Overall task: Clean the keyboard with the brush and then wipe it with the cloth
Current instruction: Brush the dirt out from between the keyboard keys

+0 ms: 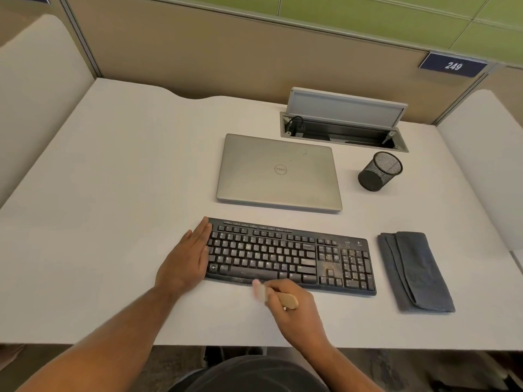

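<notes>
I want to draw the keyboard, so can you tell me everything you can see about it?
The keyboard is black, looks like plastic, and is long, with rows of keys and a number pad at its right end. It lies flat on the white desk, in front of a closed laptop. Yellowish crumbs and dust speckle it, mostly near the number pad and along the front edge. The left hand presses flat against its left end. The right hand holds a brush at its front edge. A folded grey cloth lies to its right, not touching.
</notes>
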